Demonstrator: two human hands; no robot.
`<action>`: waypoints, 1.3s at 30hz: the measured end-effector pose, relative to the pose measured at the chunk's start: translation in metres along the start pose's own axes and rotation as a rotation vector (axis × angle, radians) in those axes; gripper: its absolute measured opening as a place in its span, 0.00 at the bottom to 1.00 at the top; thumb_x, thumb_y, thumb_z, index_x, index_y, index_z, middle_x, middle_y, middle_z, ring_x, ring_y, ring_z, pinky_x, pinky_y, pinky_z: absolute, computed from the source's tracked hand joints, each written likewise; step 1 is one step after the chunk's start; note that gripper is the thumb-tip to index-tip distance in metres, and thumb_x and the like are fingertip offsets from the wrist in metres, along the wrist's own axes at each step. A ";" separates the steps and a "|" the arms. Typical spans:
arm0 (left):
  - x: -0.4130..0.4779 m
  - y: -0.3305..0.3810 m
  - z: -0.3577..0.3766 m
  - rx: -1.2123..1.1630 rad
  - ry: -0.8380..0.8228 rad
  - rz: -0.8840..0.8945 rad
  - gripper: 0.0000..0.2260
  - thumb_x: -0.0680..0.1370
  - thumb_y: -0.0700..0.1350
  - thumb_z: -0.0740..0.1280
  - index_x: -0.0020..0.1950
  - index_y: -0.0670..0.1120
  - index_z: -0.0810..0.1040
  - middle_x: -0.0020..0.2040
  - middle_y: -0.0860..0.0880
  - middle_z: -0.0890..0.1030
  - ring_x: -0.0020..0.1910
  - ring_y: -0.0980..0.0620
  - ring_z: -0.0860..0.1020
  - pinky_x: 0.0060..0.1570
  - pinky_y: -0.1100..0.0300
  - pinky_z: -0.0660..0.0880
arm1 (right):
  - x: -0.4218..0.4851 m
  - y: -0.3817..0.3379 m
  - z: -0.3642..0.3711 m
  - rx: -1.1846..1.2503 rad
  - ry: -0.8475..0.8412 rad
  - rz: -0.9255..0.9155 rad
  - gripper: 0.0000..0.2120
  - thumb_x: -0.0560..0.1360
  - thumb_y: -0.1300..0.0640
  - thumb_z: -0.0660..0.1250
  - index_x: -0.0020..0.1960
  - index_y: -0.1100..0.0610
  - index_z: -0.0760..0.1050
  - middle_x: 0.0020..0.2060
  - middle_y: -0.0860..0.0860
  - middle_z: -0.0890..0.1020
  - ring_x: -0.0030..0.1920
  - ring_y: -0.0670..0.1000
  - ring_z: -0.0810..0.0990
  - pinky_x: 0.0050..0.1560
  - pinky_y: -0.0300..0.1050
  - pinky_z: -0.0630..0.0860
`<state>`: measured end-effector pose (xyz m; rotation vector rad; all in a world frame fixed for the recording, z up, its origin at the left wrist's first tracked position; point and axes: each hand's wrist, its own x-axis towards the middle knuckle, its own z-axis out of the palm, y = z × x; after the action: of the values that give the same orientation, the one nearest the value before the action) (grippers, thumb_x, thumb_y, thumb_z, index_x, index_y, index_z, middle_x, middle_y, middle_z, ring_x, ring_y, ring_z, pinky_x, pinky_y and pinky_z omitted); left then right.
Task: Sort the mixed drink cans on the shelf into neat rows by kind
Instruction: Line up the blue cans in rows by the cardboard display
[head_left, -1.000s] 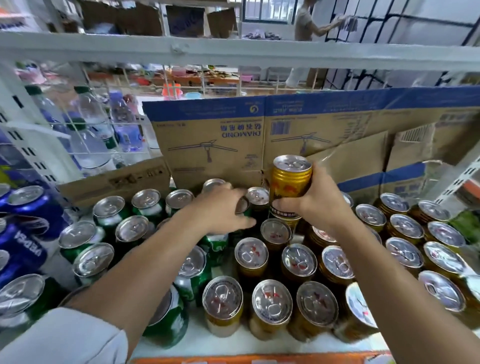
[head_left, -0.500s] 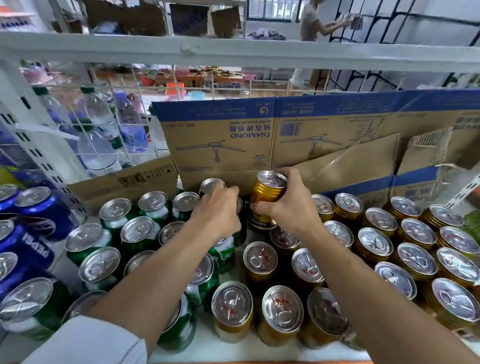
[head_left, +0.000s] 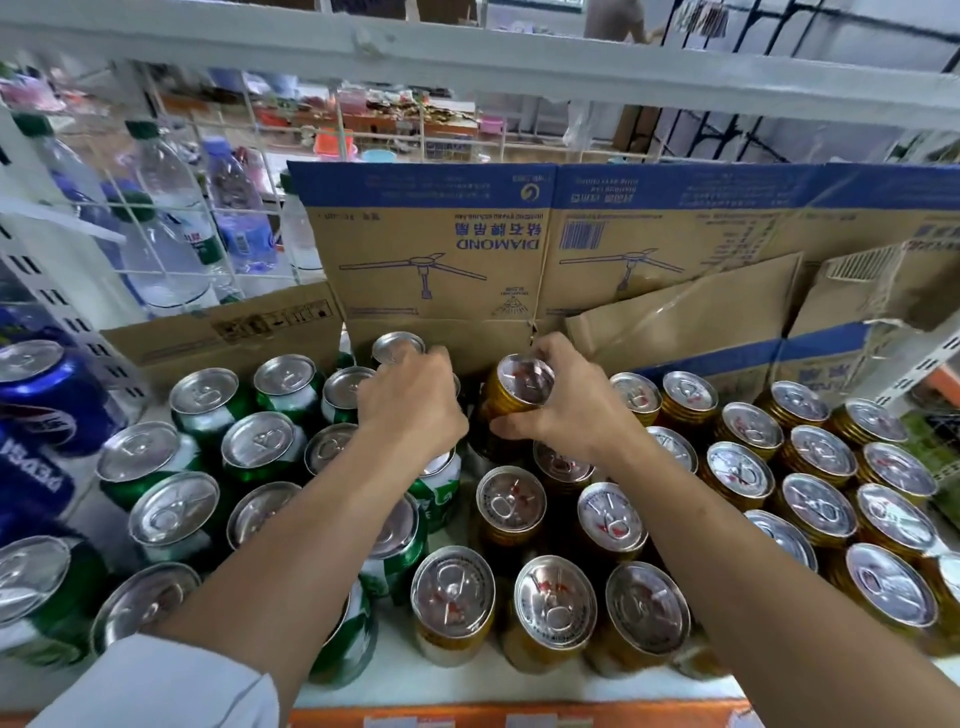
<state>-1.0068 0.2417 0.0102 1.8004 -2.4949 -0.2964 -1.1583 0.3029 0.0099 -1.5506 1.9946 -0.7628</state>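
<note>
The white shelf (head_left: 467, 686) carries cans end to end, and its right and left ends run out of frame. Cardboard (head_left: 441, 270) stands along the back, hiding whatever lies behind it. Gold cans (head_left: 818, 506) fill the right side in rows, the nearest ones cut off by the right forearm. Green cans (head_left: 262, 441) crowd the middle-left, several covered by the left forearm. Blue cans (head_left: 47, 384) lie at the far left, partly out of view, with blurred bottles (head_left: 166, 244) behind wire.

The left grip (head_left: 410, 410) curls over the back green cans; what it holds, if anything, I cannot tell. The right grip (head_left: 566, 410) grasps one tilted gold can (head_left: 519, 376) near its top, at the back just beside the cardboard, between green and gold groups. Its base is hidden.
</note>
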 end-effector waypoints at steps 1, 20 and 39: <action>0.001 0.000 -0.001 0.005 -0.012 0.004 0.21 0.74 0.51 0.71 0.62 0.46 0.71 0.61 0.42 0.69 0.56 0.39 0.75 0.41 0.51 0.66 | 0.001 -0.001 0.002 -0.045 -0.021 0.003 0.35 0.62 0.49 0.81 0.61 0.49 0.65 0.48 0.43 0.75 0.47 0.44 0.77 0.40 0.32 0.72; -0.043 -0.073 -0.010 0.070 0.072 0.067 0.28 0.78 0.66 0.54 0.76 0.58 0.58 0.74 0.47 0.64 0.73 0.44 0.59 0.71 0.44 0.58 | -0.005 -0.017 0.032 -0.700 -0.155 -0.010 0.25 0.77 0.41 0.62 0.65 0.58 0.70 0.64 0.58 0.70 0.64 0.61 0.69 0.61 0.53 0.70; -0.278 -0.242 -0.011 0.024 0.372 -0.691 0.34 0.69 0.66 0.51 0.71 0.53 0.68 0.63 0.40 0.74 0.65 0.36 0.71 0.62 0.39 0.70 | -0.094 -0.212 0.170 -0.441 -0.376 -0.776 0.33 0.78 0.37 0.56 0.78 0.46 0.48 0.77 0.53 0.52 0.77 0.59 0.44 0.75 0.62 0.50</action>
<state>-0.6896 0.4300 -0.0039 2.4027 -1.5856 0.0523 -0.8736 0.3313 0.0384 -2.5610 1.3092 -0.2394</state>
